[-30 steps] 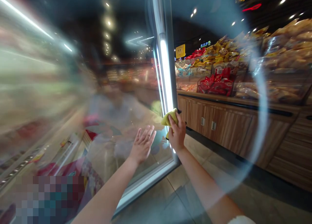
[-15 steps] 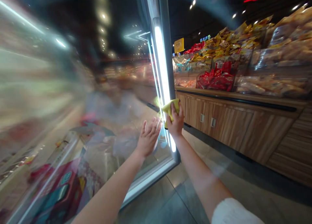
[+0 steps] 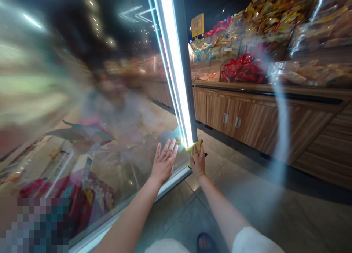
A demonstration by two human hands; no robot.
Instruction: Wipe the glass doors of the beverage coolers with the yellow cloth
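In the head view, my right hand (image 3: 198, 164) grips a yellow cloth (image 3: 195, 147) with dark edging. The cloth is wrapped against the lower end of a bright light strip (image 3: 176, 62) along the glass door's edge. To its left, my left hand (image 3: 164, 162) lies flat on the glass door (image 3: 137, 161), fingers spread and holding nothing. The door stands open over the floor, its pale bottom frame (image 3: 176, 179) running down to the left. Blurred reflections cover much of the glass.
Beyond the door, a wooden cabinet (image 3: 255, 124) carries clear bins of packaged snacks, with red packets (image 3: 242, 69) among them. A dark rail (image 3: 269, 93) runs along its front. Grey floor tiles (image 3: 189, 216) lie below, where a foot in a dark sandal (image 3: 206, 242) shows.
My right hand has moved the yellow cloth down the light strip to its lower end. The left hand remains flat on the glass, and the view has tilted downward.
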